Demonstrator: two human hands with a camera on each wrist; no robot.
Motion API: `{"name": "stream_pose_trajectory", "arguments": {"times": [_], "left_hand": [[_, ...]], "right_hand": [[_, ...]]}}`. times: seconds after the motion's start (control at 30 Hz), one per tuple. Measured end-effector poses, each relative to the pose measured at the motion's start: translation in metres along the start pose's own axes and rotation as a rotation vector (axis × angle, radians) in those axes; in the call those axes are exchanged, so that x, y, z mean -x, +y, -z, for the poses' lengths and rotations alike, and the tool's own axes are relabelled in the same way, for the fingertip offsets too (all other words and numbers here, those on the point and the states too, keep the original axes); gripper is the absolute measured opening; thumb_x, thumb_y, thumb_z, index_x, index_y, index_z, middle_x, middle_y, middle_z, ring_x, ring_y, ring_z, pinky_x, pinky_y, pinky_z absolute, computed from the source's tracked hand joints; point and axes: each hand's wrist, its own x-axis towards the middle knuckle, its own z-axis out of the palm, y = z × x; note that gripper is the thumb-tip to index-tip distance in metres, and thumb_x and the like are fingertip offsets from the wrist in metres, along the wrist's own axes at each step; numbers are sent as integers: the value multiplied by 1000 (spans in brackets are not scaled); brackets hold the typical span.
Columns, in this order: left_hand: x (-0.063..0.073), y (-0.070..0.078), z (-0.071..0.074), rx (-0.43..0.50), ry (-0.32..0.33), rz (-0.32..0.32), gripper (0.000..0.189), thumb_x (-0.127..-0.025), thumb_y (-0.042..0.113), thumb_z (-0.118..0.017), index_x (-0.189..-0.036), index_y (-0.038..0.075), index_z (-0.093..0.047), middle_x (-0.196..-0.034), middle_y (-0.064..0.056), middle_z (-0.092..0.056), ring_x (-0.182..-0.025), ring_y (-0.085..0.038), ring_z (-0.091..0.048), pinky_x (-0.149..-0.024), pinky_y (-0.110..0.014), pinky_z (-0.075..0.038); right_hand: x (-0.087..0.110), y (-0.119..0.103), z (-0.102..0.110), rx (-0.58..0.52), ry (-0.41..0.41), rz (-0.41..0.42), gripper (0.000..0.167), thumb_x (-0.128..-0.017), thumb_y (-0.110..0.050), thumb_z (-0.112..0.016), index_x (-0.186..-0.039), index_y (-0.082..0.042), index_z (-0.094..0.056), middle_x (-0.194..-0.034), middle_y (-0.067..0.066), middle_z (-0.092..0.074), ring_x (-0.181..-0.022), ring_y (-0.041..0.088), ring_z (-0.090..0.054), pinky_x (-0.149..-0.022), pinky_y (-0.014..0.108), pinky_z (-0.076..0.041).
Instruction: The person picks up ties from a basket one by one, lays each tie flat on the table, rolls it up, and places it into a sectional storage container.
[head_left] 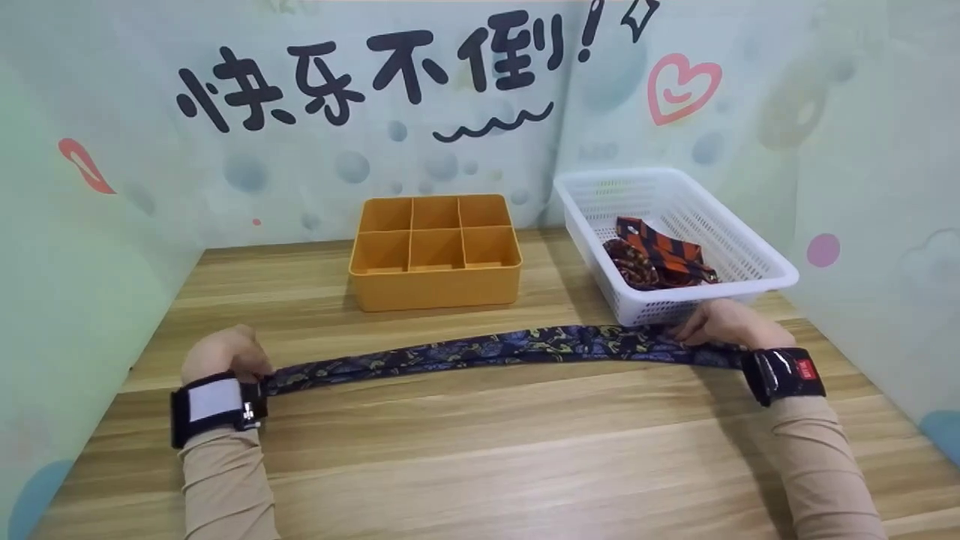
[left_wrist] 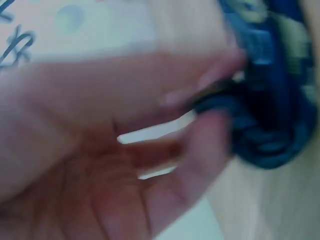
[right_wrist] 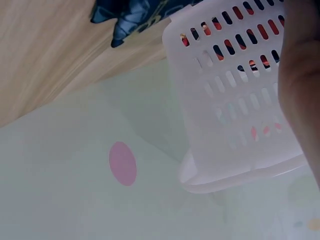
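Note:
A navy necktie (head_left: 495, 352) with a yellow and blue pattern stretches left to right across the wooden table. At its narrower left end, my left hand (head_left: 227, 352) pinches the cloth. The left wrist view shows that end curled into a small roll (left_wrist: 265, 145) between thumb and fingers. My right hand (head_left: 726, 324) pinches the tie near its wider right end, close in front of the white basket. Some tie cloth (right_wrist: 145, 12) extends past that hand, shown at the top of the right wrist view.
An orange six-compartment box (head_left: 439, 292) stands at the back centre, its visible compartments bare. To its right, the white perforated basket (head_left: 757, 274) holds rolled or folded ties (head_left: 660, 255), one striped orange and navy. Printed backdrop walls (head_left: 300, 172) border the table (head_left: 480, 465).

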Motion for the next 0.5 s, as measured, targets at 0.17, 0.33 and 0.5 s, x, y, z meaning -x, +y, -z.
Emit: {"name": "stream_pose_trajectory", "arguments": {"times": [0.17,0.33,0.5], "left_hand": [[-1,-7,1,94,-20,4,24,-83,2,-59,-101,-12,-60,-89,-14,-66,-75,-14,-58,-66,-25,-51],[0,-18,0,9,-30,67,28,-79,24,-66,-88,-2,-62,-78,-8,-62,-76,-19,-56,-66,-28,-46],[-2,-24,2,84,-62,35,29,-81,21,-67,-96,-4,-61,-88,-10,-63,-84,-21,-59,-72,-29,-50]], "right_hand": [[2,0,-2,11,33,-8,17,-78,-8,-71,-94,-6,-75,-104,18,-71,-102,37,-64,-88,44,-51],[3,-5,-5,62,131,-38,12,-71,-5,-75,-82,-1,-74,-86,14,-72,-84,29,-63,-76,39,-51],[3,-10,-5,142,206,-119,20,-66,-9,-80,-72,0,-63,-70,9,-62,-67,24,-56,-61,36,-45]]}}
